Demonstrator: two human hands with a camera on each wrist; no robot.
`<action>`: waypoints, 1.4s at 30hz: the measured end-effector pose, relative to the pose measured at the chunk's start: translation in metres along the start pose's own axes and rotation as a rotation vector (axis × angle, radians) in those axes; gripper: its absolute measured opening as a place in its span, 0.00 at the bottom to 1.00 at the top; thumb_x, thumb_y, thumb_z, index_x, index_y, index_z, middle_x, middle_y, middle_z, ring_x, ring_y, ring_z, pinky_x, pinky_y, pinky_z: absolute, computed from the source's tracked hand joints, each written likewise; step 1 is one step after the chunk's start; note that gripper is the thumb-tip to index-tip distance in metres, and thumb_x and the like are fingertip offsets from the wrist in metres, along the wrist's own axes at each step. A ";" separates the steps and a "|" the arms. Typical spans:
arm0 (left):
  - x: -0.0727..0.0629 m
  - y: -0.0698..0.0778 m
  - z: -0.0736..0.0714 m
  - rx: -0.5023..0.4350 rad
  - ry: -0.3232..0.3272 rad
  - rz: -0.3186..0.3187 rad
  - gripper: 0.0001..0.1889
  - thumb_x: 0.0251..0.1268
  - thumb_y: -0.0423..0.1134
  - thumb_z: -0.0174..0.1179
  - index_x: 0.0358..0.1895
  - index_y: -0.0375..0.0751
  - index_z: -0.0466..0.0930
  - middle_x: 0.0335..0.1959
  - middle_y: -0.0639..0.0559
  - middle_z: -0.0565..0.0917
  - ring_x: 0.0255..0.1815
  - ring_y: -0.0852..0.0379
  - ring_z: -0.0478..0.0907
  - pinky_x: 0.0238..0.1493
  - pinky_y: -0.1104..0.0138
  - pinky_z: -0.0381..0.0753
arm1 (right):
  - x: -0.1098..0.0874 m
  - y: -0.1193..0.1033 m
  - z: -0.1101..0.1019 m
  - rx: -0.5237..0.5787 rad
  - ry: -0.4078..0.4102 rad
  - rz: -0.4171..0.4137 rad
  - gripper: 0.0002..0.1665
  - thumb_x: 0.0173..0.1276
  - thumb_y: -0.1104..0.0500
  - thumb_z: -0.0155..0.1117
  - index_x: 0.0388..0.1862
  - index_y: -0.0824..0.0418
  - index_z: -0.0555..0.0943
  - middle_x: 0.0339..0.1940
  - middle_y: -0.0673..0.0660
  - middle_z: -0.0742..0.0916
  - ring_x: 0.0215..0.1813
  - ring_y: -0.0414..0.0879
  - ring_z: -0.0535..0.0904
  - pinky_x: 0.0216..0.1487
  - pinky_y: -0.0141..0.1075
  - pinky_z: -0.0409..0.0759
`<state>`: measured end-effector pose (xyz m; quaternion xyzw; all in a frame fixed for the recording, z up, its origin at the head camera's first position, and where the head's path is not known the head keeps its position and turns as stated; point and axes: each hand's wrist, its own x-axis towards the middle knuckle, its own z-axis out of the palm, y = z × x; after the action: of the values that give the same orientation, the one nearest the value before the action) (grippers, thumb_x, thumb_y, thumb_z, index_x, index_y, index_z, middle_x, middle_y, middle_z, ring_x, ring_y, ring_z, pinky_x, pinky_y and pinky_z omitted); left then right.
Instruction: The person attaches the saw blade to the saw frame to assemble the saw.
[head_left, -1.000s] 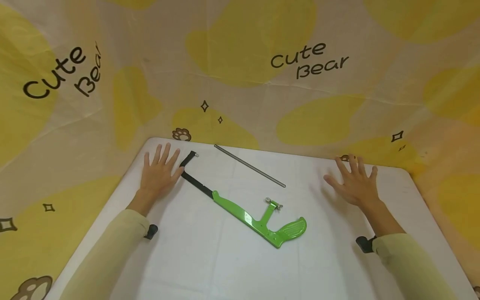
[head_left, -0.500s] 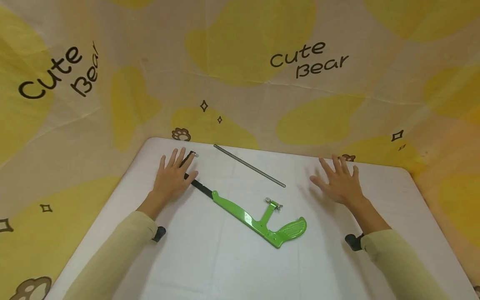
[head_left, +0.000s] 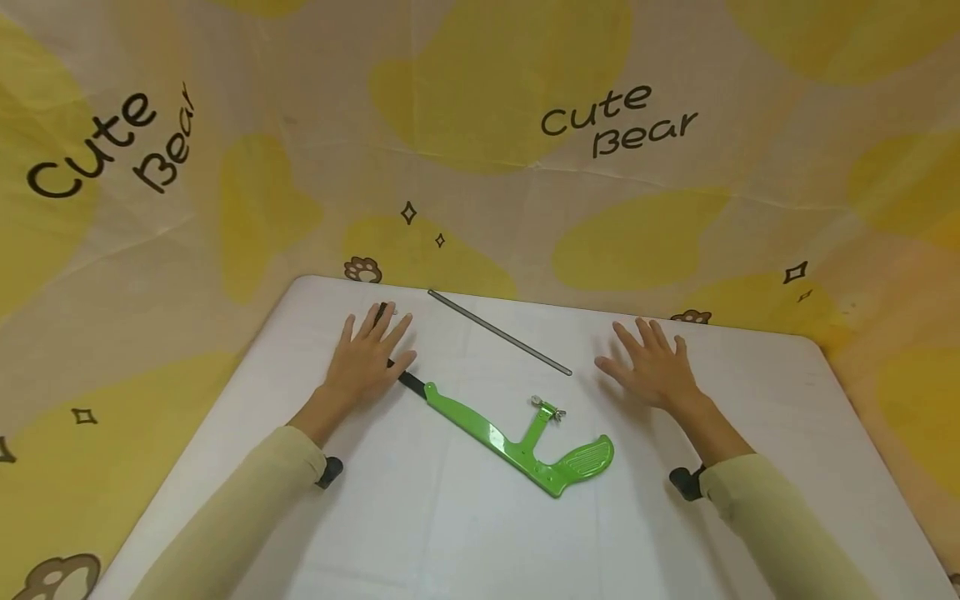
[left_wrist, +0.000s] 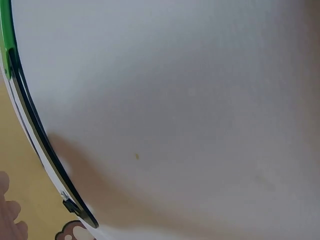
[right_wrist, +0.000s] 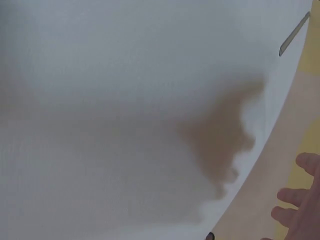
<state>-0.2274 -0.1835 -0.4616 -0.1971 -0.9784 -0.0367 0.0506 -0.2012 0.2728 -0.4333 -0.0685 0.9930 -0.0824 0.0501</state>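
A hacksaw frame [head_left: 480, 425] with a green handle half and a black front bar lies slantwise on the white table. No blade spans its two ends, and wing nuts show at the green post. Beyond it lies a thin grey hacksaw blade [head_left: 498, 332], or a slim rod of that shape. My left hand [head_left: 367, 354], fingers spread, hovers over the black bar and covers part of it in the head view. Off to the right of the blade, my right hand [head_left: 651, 367] is held above the table with spread fingers and nothing in it.
The white table [head_left: 420, 533] has rounded far corners. A yellow patterned cloth [head_left: 480, 167] with "Cute Bear" lettering hangs behind and beside it. Dark wrist-camera mounts [head_left: 686, 483] stick out below both sleeves.
Both hands have moved inward toward each other. The left now overlaps the front bar of the hacksaw frame, and the right is nearer the grey strip. The tools have stayed put.
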 end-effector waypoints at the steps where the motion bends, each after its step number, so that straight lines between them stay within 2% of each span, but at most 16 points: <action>1: 0.000 0.002 0.001 0.003 0.000 0.005 0.36 0.75 0.60 0.43 0.79 0.47 0.53 0.80 0.41 0.51 0.80 0.39 0.43 0.74 0.39 0.38 | 0.001 -0.001 0.001 0.004 0.002 -0.001 0.52 0.71 0.25 0.41 0.80 0.58 0.54 0.79 0.72 0.54 0.79 0.70 0.42 0.69 0.72 0.37; 8: 0.002 0.014 0.007 0.038 0.016 0.042 0.35 0.75 0.60 0.44 0.79 0.48 0.54 0.80 0.42 0.53 0.79 0.40 0.47 0.73 0.39 0.43 | 0.008 -0.010 0.009 0.041 0.018 -0.024 0.51 0.71 0.27 0.44 0.79 0.59 0.57 0.78 0.71 0.58 0.78 0.70 0.47 0.69 0.71 0.41; 12: 0.003 0.023 0.008 0.033 0.013 0.059 0.35 0.75 0.60 0.44 0.79 0.49 0.55 0.80 0.42 0.53 0.79 0.39 0.47 0.73 0.39 0.45 | 0.010 -0.015 0.013 0.078 0.030 -0.044 0.48 0.72 0.30 0.48 0.78 0.60 0.59 0.76 0.71 0.62 0.77 0.68 0.52 0.69 0.69 0.47; 16: 0.001 0.031 0.005 0.013 0.004 0.066 0.35 0.75 0.60 0.44 0.79 0.49 0.55 0.80 0.42 0.53 0.79 0.39 0.47 0.73 0.39 0.45 | 0.010 -0.022 0.017 0.132 0.019 -0.061 0.47 0.72 0.32 0.52 0.78 0.62 0.60 0.75 0.72 0.64 0.75 0.68 0.57 0.67 0.68 0.53; 26: -0.003 0.045 0.003 -0.009 0.000 0.111 0.34 0.75 0.59 0.45 0.79 0.50 0.55 0.80 0.43 0.53 0.80 0.41 0.47 0.74 0.40 0.43 | 0.011 -0.036 0.025 0.241 0.020 -0.085 0.44 0.72 0.40 0.59 0.74 0.69 0.64 0.69 0.75 0.70 0.68 0.72 0.66 0.65 0.67 0.62; 32: -0.006 0.053 0.003 -0.035 -0.005 0.127 0.33 0.76 0.58 0.46 0.78 0.49 0.57 0.79 0.43 0.54 0.79 0.41 0.48 0.74 0.41 0.46 | 0.016 -0.043 0.025 0.366 0.019 -0.107 0.37 0.73 0.48 0.62 0.67 0.75 0.70 0.56 0.74 0.77 0.56 0.66 0.76 0.56 0.59 0.74; 35: -0.008 0.057 0.001 -0.040 -0.011 0.131 0.33 0.76 0.58 0.46 0.78 0.49 0.57 0.79 0.42 0.54 0.79 0.41 0.48 0.74 0.42 0.46 | 0.020 -0.045 0.025 0.421 0.009 -0.118 0.33 0.72 0.51 0.63 0.64 0.76 0.73 0.49 0.71 0.80 0.51 0.63 0.79 0.52 0.56 0.77; 38: -0.009 0.061 0.000 -0.044 -0.020 0.136 0.34 0.76 0.58 0.46 0.78 0.49 0.57 0.79 0.42 0.55 0.79 0.41 0.49 0.74 0.42 0.46 | 0.022 -0.047 0.026 0.469 -0.007 -0.108 0.31 0.71 0.52 0.65 0.62 0.76 0.75 0.48 0.69 0.82 0.51 0.62 0.79 0.53 0.54 0.77; 42: -0.011 0.065 -0.001 -0.059 -0.040 0.141 0.34 0.76 0.58 0.45 0.79 0.49 0.56 0.79 0.42 0.55 0.79 0.41 0.49 0.74 0.42 0.47 | 0.025 -0.050 0.028 0.480 -0.030 -0.093 0.31 0.70 0.52 0.66 0.62 0.74 0.76 0.49 0.68 0.83 0.50 0.60 0.79 0.52 0.53 0.77</action>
<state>-0.1914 -0.1278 -0.4582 -0.2675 -0.9614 -0.0579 0.0276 -0.2160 0.2163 -0.4540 -0.1014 0.9399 -0.3171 0.0756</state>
